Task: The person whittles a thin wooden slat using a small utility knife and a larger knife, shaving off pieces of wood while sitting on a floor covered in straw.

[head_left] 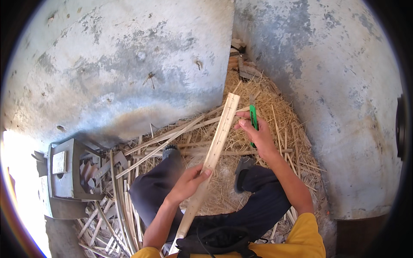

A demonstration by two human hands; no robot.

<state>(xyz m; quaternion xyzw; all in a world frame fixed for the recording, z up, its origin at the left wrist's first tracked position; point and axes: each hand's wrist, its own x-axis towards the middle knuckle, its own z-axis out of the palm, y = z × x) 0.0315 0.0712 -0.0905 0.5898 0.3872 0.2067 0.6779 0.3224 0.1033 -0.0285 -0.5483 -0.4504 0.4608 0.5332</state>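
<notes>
My left hand (188, 182) is closed around a long, pale wooden strip (220, 133), likely split bamboo, with a row of small dark marks along its face. The strip slants from my lap up and away to the right, its lower end by my waist. In my right hand (259, 134) is a green utility knife (253, 118), gripped with its blade end pointing away from me. The knife is just right of the strip's far end, apart from it. My right fingertips are close to the strip's edge; whether they touch it I cannot tell.
Straw-like shavings (275, 116) cover the ground ahead between two weathered walls (129, 64). Long thin strips (165, 137) lie across the left side. A grey box-like object (64, 172) stands at the left, near more scraps. My legs (152, 189) are bent on either side of the wooden strip.
</notes>
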